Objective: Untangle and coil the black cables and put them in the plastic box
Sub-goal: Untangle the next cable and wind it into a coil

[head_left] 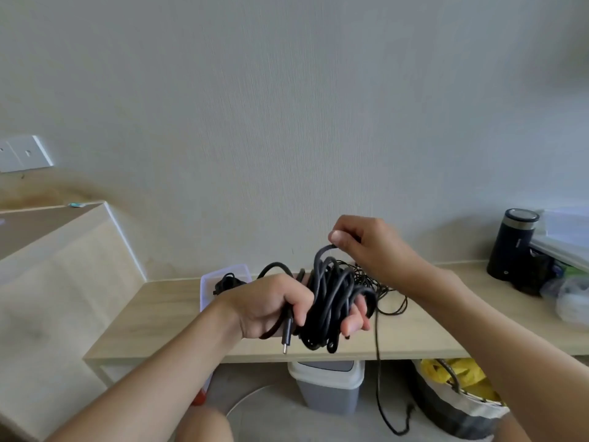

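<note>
Mid-coiling, the black cable [331,298] is gripped by the left hand [277,306] and a loop [319,255] pinched by the right hand [369,247]; another wrap is probably needed next.

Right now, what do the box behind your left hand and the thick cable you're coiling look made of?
The box looks like translucent frosted plastic: thin, milky, pale walls with rounded corners. The thick cable seems rubber or PVC jacketed, matte black, bending in soft loops; its plug tip glints like metal.
</note>
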`<move>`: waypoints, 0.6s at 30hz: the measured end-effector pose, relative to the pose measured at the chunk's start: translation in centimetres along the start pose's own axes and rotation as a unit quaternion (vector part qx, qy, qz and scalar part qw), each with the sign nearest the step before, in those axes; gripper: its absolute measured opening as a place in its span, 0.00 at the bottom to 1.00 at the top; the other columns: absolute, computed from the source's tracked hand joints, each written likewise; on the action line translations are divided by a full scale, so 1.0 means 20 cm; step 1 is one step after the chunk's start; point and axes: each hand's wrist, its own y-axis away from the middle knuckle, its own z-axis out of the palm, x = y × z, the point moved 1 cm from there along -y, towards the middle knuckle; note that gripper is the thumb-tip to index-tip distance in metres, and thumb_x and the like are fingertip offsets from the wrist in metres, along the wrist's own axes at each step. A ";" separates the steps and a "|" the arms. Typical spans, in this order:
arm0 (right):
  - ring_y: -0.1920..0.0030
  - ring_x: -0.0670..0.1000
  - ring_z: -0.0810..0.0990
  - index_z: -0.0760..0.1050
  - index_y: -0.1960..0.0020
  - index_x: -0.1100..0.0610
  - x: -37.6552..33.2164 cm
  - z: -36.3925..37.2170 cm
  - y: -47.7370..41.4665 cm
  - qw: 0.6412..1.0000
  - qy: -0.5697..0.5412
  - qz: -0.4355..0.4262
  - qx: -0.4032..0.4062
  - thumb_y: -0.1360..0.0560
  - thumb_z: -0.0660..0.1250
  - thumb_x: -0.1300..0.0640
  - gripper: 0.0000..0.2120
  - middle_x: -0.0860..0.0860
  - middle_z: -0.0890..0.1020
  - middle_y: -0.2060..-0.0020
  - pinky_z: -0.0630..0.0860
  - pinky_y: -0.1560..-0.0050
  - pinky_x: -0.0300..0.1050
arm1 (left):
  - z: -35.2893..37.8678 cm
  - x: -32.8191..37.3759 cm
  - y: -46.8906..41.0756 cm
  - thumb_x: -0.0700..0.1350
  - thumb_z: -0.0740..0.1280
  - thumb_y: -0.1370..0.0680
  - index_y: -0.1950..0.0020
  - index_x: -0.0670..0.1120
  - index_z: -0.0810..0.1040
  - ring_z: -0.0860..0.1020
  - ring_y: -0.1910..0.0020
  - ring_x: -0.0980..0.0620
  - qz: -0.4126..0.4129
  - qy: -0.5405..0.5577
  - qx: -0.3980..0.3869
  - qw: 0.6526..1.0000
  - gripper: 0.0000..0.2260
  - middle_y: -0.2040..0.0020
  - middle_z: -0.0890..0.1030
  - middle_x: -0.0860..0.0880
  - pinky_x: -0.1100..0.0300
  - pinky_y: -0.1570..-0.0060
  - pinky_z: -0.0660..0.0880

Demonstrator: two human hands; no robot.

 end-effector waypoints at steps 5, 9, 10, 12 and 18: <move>0.65 0.40 0.77 0.73 0.57 0.54 0.07 0.12 0.08 0.991 -0.114 0.049 -0.045 0.22 0.64 0.65 0.08 0.47 0.77 0.63 0.75 0.60 0.33 | 0.06 0.12 0.00 0.36 0.64 0.41 0.41 0.35 0.71 0.74 0.49 0.43 0.162 0.213 -0.051 0.962 0.27 0.52 0.76 0.40 0.55 0.48 0.73; 0.72 0.44 0.68 0.71 0.63 0.48 0.10 0.20 0.12 0.994 -0.065 0.067 -0.063 0.18 0.59 0.57 0.15 0.45 0.72 0.72 0.68 0.68 0.43 | 0.02 0.19 -0.01 0.34 0.59 0.39 0.46 0.36 0.73 0.70 0.40 0.44 0.264 0.287 0.081 0.917 0.21 0.52 0.79 0.43 0.51 0.35 0.65; 0.72 0.44 0.67 0.71 0.63 0.47 0.10 0.22 0.14 0.993 -0.046 0.073 -0.077 0.18 0.60 0.56 0.15 0.45 0.72 0.72 0.66 0.69 0.43 | -0.01 0.20 -0.01 0.34 0.58 0.39 0.47 0.38 0.74 0.71 0.41 0.45 0.278 0.266 0.169 0.907 0.21 0.53 0.80 0.44 0.53 0.37 0.66; 0.71 0.43 0.67 0.72 0.64 0.47 0.08 0.25 0.19 0.993 -0.027 0.071 -0.093 0.18 0.61 0.54 0.15 0.45 0.72 0.71 0.67 0.67 0.41 | -0.09 0.22 -0.02 0.34 0.58 0.37 0.49 0.42 0.76 0.74 0.46 0.50 0.273 0.169 0.331 0.887 0.19 0.53 0.80 0.47 0.59 0.49 0.69; 0.70 0.40 0.73 0.82 0.56 0.57 -0.05 0.15 0.15 0.997 0.021 0.009 -0.071 0.21 0.66 0.53 0.10 0.44 0.78 0.69 0.68 0.68 0.32 | -0.16 0.05 -0.01 0.37 0.62 0.35 0.54 0.42 0.77 0.70 0.67 0.57 0.109 -0.198 0.376 0.899 0.11 0.62 0.74 0.50 0.64 0.65 0.68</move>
